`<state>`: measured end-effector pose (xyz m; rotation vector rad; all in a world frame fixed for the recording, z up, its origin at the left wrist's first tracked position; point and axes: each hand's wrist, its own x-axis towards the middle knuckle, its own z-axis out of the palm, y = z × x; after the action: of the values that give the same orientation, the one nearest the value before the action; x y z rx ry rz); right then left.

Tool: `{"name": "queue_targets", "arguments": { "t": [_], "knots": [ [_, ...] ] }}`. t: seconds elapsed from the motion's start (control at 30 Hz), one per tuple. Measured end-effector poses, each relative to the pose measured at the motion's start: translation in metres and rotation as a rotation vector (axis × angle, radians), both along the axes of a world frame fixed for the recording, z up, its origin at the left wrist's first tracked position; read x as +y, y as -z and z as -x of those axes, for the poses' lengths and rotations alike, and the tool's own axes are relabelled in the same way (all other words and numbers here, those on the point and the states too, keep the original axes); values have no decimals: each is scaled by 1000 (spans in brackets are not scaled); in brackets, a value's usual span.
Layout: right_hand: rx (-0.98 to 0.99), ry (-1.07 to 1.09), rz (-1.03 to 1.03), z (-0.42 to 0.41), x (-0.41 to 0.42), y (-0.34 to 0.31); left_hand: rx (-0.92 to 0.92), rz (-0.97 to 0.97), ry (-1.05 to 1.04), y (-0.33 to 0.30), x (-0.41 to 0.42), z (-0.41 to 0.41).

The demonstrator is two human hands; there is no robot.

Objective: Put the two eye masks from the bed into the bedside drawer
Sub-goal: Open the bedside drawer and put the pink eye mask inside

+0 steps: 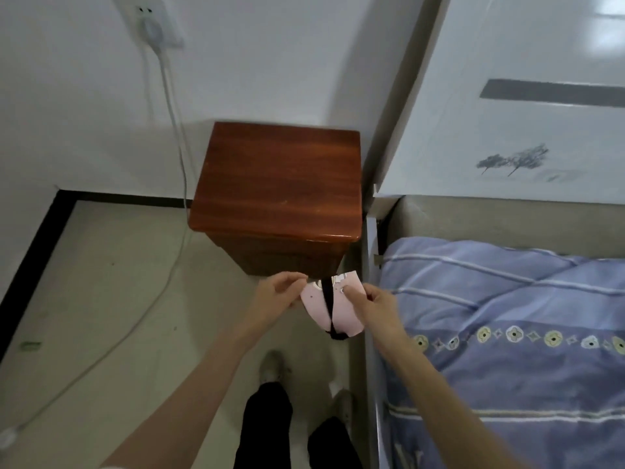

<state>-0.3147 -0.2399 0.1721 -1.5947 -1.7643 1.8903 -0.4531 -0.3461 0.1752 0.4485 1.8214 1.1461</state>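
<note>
A pink eye mask (345, 313) with a black strap hangs in the air in front of the bedside cabinet. My left hand (275, 299) pinches its upper left edge and my right hand (375, 308) pinches its upper right edge. Whether one mask or two stacked masks are held, I cannot tell. The dark red wooden bedside cabinet (277, 184) stands just beyond the hands, between the wall and the bed. Its drawer front (291, 258) is in shadow and looks closed. No other mask shows on the bed (507, 316).
The bed with a blue striped quilt fills the right side, with a white headboard (507, 130) behind it. A white cable (176, 198) runs from a wall socket (152, 25) down across the floor left of the cabinet. My feet (270, 367) stand on the floor below the hands.
</note>
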Motion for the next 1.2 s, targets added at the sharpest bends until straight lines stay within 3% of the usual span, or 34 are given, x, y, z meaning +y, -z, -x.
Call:
{"name": "queue_targets", "arguments": {
  "t": [0.2, 0.33, 0.43, 0.6, 0.93, 1.03, 1.2],
  "knots": [
    [-224, -30, -9, 47, 38, 129, 34, 204, -237, 133, -15, 96],
    [-235, -52, -34, 80, 64, 190, 81, 269, -293, 197, -22, 163],
    [-120, 22, -52, 91, 80, 206, 136, 198, -318, 211, -22, 193],
    [-131, 121, -50, 98, 90, 222, 117, 79, -300, 219, -23, 210],
    [-168, 28, 8, 80, 87, 213, 61, 45, -259, 219, -37, 211],
    [-215, -23, -9, 67, 79, 212, 21, 67, -332, 215, -53, 192],
    [-268, -9, 111, 33, 44, 215, -68, 94, -361, 213, -78, 166]
  ]
}}
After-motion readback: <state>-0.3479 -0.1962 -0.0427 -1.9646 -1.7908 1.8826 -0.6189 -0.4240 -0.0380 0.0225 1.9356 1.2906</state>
